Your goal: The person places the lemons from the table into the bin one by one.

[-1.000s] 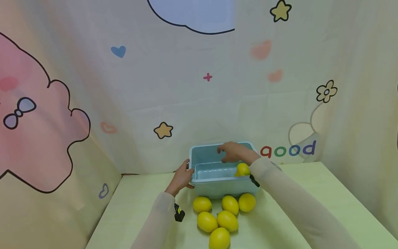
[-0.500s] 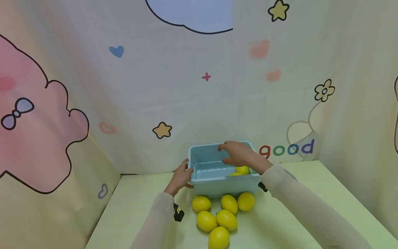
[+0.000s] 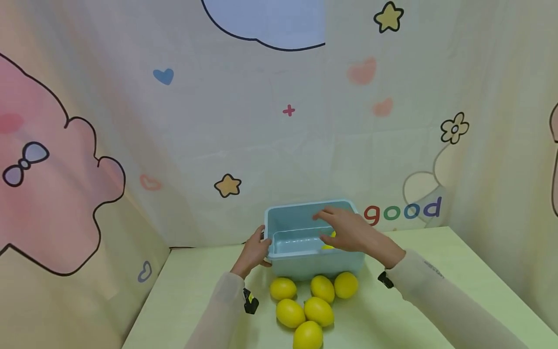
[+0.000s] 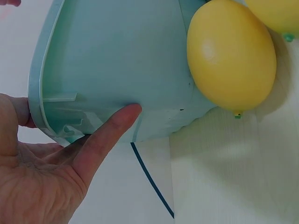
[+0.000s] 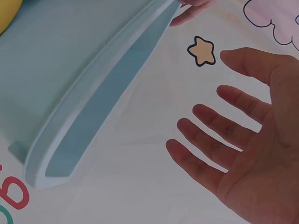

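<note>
A light blue plastic bin [image 3: 314, 266] stands at the back of the table. My left hand [image 3: 253, 253] grips its left end, and in the left wrist view one finger [image 4: 117, 119] lies along the outer wall. Above the bin's right half is my right hand [image 3: 353, 231], fingers spread and holding nothing; the right wrist view shows its bare palm [image 5: 261, 172]. Yellow lemons [image 3: 329, 246] inside the bin are mostly hidden behind that hand. Several more lemons [image 3: 318, 311] lie on the table before the bin, one lemon [image 4: 232, 56] close to its front wall.
The pale green table [image 3: 196, 291] meets a printed curtain [image 3: 261, 135] right behind the bin. More curtain hangs along both sides. Both wrists have black straps [image 3: 250, 301] below the sleeves.
My right hand has drawn back toward the right and slightly down, from over the bin's middle toward its near right side. My left hand keeps its grip and the table lemons stay put.
</note>
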Motion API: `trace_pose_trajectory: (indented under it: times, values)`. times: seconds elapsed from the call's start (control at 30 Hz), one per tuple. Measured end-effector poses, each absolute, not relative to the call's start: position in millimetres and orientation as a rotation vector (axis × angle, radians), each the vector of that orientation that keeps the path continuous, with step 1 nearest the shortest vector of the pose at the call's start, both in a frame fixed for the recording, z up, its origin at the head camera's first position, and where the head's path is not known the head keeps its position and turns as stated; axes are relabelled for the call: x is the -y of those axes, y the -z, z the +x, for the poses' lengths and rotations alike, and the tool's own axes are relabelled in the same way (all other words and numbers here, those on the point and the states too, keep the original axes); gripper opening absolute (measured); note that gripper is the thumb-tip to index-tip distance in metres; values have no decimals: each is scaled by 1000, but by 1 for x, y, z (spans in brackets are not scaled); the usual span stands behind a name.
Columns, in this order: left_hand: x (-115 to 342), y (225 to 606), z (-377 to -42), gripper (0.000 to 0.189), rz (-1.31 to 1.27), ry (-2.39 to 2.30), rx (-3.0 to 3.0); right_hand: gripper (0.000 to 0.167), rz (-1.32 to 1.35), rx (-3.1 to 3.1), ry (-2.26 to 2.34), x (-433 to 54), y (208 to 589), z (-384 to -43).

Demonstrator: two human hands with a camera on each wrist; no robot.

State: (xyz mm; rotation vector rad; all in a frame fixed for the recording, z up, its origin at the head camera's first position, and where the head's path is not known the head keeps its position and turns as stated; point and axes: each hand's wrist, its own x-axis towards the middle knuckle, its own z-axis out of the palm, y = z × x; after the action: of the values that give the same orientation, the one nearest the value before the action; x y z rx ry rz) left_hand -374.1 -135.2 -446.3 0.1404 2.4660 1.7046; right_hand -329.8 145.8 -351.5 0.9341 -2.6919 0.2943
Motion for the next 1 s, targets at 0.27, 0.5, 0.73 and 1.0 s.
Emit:
trace_pose_trajectory:
  times: [0.27,0.5,0.73,1.0]
  values:
    - [136,448,-377,67,140,-1714,-2459,43,920,2642,-317,-155,363,-308]
    - [134,446,-374,67,147,-1702,-2482,43,951,2592,-263,-163,374,-293]
    - [135,447,-375,67,150,-1706,-2480,39,1011,2555,-277,-166,386,-275]
    - [135,446,-376,67,147,-1703,-2472,38,1046,2638,-285,-166,404,-256]
